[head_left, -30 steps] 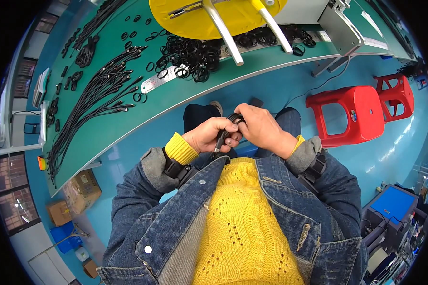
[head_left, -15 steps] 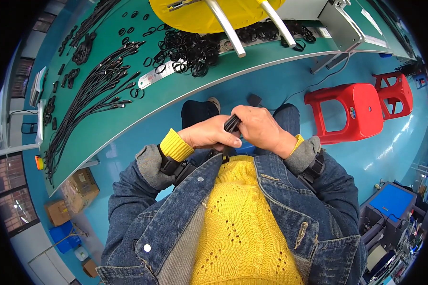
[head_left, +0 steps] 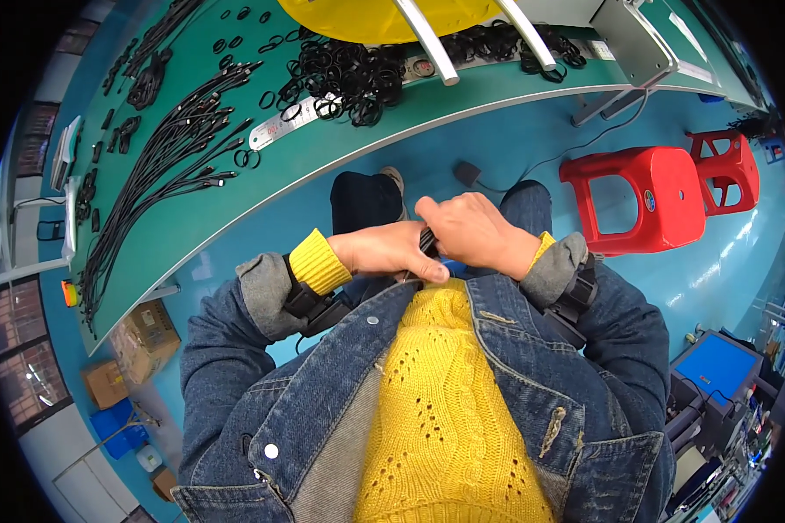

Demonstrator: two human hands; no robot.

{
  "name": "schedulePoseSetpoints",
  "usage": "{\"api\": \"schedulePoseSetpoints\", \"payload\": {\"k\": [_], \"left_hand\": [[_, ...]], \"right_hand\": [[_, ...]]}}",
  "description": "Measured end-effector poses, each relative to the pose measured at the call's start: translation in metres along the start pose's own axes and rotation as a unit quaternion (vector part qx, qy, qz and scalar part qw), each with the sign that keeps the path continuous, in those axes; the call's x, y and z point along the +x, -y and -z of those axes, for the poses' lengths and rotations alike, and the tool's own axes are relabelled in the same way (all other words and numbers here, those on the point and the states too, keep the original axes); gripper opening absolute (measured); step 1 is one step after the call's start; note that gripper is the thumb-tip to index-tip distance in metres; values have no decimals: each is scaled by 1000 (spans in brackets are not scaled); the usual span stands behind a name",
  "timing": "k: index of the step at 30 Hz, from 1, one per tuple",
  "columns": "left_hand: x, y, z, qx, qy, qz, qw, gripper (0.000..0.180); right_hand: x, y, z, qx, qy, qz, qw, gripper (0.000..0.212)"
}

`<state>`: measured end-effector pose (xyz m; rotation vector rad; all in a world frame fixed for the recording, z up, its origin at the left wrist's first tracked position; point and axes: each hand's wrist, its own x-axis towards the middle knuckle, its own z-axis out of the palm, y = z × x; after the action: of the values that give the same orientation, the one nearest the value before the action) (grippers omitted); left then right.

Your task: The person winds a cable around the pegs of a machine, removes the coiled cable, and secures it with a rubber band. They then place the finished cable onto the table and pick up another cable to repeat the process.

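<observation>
My two hands meet in front of my chest, over my lap. Between them is a folded black cable bundle (head_left: 426, 241), mostly covered by my fingers. My left hand (head_left: 387, 249) is closed round it, thumb lying along the near side. Against the bundle's upper part presses my right hand (head_left: 478, 230), fingers curled over it and thumb side up. On the green table (head_left: 201, 222) ahead lie a heap of black bands (head_left: 349, 78) and a spread of long black cables (head_left: 161, 166) with plugs at their ends.
A metal ruler (head_left: 275, 131) lies under the heap's edge. Beyond it stands a yellow round stool seat with pale legs (head_left: 427, 39). Red plastic stools (head_left: 672, 200) stand at the right. Cardboard boxes (head_left: 144, 340) sit on the floor at the left; a cord with a dark pedal-like block (head_left: 467, 173) crosses the floor.
My right hand has turned over the bundle, so less of the cable shows between my hands. The view has shifted slightly, and both hands stay together.
</observation>
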<state>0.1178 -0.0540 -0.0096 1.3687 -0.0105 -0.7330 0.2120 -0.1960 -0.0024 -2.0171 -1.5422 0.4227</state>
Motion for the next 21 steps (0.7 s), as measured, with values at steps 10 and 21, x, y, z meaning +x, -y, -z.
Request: {"api": "schedulePoseSetpoints", "payload": {"k": [10,21], "left_hand": [[-8,-13,17,-255,4,179,950,33],[0,-3,27,-132,18,113,985,15]], "right_hand": [[2,-2,-21,331,-28,-179,926,15],[2,-11,-29,155,-125,-71,977,11]]}}
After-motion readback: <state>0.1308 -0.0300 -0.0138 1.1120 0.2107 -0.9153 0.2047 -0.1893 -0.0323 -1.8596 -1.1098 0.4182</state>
